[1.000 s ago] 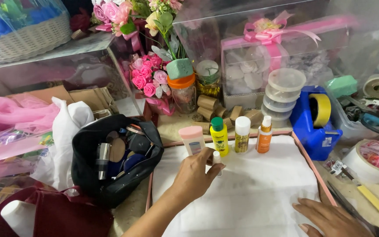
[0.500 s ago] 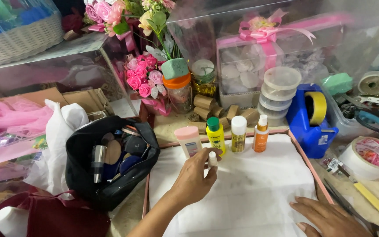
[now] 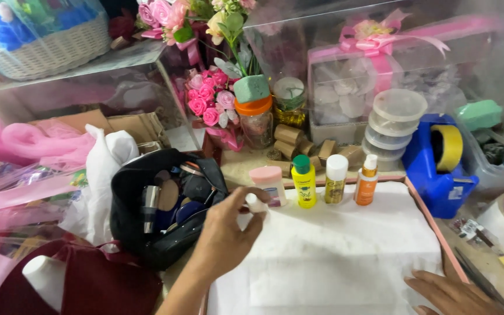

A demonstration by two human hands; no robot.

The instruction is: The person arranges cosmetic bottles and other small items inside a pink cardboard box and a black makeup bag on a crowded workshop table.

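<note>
1. Crowded craft bench: pink flowers [image 3: 208, 99], a jar with an orange lid [image 3: 256, 119], a stack of clear lidded tubs [image 3: 395, 125] and a blue tape dispenser [image 3: 438, 163] along the back and right. In front is a pink-rimmed tray [image 3: 433, 227] lined with a white sheet [image 3: 333, 251].
2. Left hand [image 3: 228, 230]: fingers curled, thumb and fingertips pinching a small white bottle [image 3: 256, 203]. Only its top end shows; the rest is hidden in the hand.
3. Where it is: lifted over the near-left part of the sheet, just in front of the pink-capped bottle [image 3: 269, 185], not resting on anything.
4. Right hand [image 3: 453, 291]: flat and open at the sheet's lower right corner, fingers spread, holding nothing. It looks to be pinning the sheet down.
5. Row at the tray's back edge, all upright, left to right: the pink-capped bottle, a yellow bottle with a green cap [image 3: 304, 182], a white-capped bottle [image 3: 336, 179], an orange bottle [image 3: 367, 181]. They stand close together, with small gaps between.
6. Black pouch [image 3: 164, 204] lies open just left of the tray, with more small containers inside.
7. Step in hand, my read: mid-carry, small bottle between the pouch and the row.
8. What a set-down there would call for: keep the bottle upright, find a gap, and don't clip the pink-capped bottle, which is the closest. These narrow bottles look easy to tip, and the sheet under them is soft.
</note>
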